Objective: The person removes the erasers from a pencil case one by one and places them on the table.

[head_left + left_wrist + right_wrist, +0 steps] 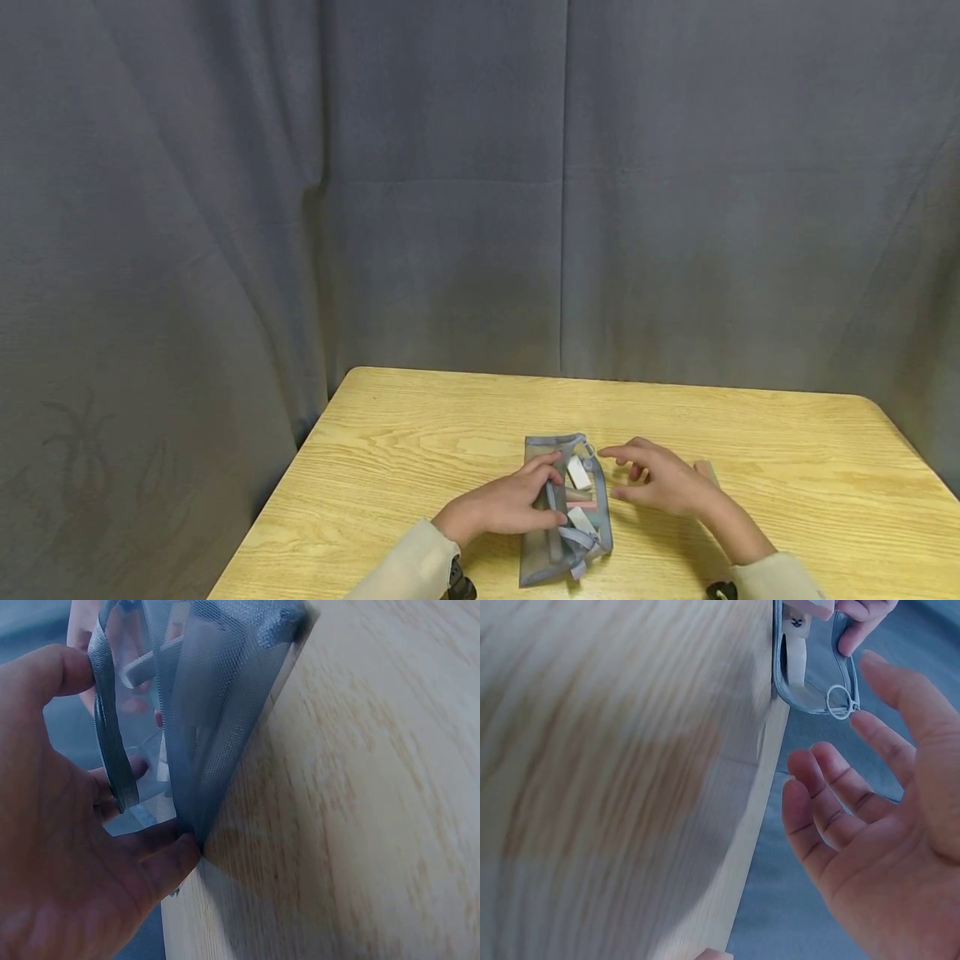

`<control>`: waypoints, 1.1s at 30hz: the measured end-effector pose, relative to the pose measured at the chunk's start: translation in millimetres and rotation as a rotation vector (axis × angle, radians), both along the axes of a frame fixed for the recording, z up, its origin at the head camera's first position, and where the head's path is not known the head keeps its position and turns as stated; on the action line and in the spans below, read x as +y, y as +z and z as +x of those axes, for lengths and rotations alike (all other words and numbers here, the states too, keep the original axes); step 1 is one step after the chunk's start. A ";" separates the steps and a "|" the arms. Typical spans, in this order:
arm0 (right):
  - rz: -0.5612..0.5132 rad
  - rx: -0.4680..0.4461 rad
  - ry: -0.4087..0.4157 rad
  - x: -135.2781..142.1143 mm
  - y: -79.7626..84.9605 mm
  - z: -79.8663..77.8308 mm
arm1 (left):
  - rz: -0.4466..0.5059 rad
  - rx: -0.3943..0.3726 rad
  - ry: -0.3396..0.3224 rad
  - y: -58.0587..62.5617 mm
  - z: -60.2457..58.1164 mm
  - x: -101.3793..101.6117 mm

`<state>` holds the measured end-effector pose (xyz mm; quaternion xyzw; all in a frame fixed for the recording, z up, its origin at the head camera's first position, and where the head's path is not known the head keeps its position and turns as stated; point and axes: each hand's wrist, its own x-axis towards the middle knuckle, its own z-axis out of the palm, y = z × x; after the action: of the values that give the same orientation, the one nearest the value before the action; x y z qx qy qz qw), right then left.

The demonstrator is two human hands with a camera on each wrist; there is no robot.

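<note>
A grey-blue mesh pencil pouch [542, 573] lies on the table, its zippered mouth spread apart. Inside show a white block [579, 473], a second white block [582, 522] and a pink strip [582, 505]. My left hand [510, 502] grips the pouch, thumb and fingers bent at the zipper edge [109, 727] and the mesh side. To the right of the pouch hovers my right hand [660, 479], fingers loosely bent and holding nothing. Its index fingertip is right at the zipper's pull ring [829, 697] in the right wrist view.
A beige bar-shaped object [707, 473] lies on the wooden table [420, 417] beyond the right wrist, partly hidden by it. Grey curtains [450, 208] hang behind the table and along its left side.
</note>
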<state>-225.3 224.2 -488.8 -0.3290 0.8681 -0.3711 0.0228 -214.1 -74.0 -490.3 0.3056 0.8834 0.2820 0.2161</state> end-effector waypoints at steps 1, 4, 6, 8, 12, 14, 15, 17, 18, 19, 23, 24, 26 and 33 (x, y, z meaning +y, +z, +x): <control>0.006 -0.005 -0.003 -1.2 0.1 0.2 | -0.002 0.001 0.000 -0.3 0.2 0.0; 0.021 -0.021 -0.011 -4.5 0.0 -0.3 | -0.012 0.011 -0.002 -0.2 0.2 0.7; 0.031 -0.031 -0.013 -6.2 -0.2 -1.3 | -0.014 0.012 -0.006 0.4 0.0 1.0; 0.039 -0.035 -0.015 -7.5 -1.0 -2.7 | -0.013 0.008 -0.006 0.9 -0.2 1.4; 0.053 -0.028 -0.011 -9.5 -4.3 -6.1 | -0.003 -0.011 -0.005 1.3 -0.4 1.2; 0.053 -0.027 0.000 -10.8 -5.7 -7.6 | -0.001 -0.013 -0.005 1.3 -0.6 1.1; 0.055 -0.024 0.005 -11.5 -6.3 -8.2 | 0.000 -0.015 -0.006 1.3 -0.7 1.0; 0.059 -0.022 0.012 -13.2 -6.7 -9.0 | 0.000 -0.017 -0.007 1.0 -0.8 0.8; 0.061 -0.023 0.014 -14.1 -6.7 -9.3 | 0.001 -0.017 -0.008 0.9 -0.9 0.8; 0.064 -0.026 0.014 -15.1 -6.8 -9.5 | 0.002 -0.017 -0.009 0.8 -0.9 0.7; 0.075 -0.027 0.003 -18.9 -7.1 -9.9 | 0.008 -0.017 -0.009 0.5 -0.7 0.5; 0.079 -0.030 0.001 -19.8 -7.3 -10.1 | 0.010 -0.019 -0.009 0.5 -0.6 0.6; 0.086 -0.028 -0.003 -21.3 -7.8 -10.4 | 0.012 -0.023 -0.007 0.8 -0.3 0.6; 0.113 -0.046 -0.002 -26.2 -9.5 -11.6 | 0.009 -0.027 0.001 0.8 0.9 0.1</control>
<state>-236.9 198.1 -498.3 -0.3176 0.8872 -0.3291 0.0611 -213.2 -73.9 -489.5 0.3024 0.8793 0.2899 0.2266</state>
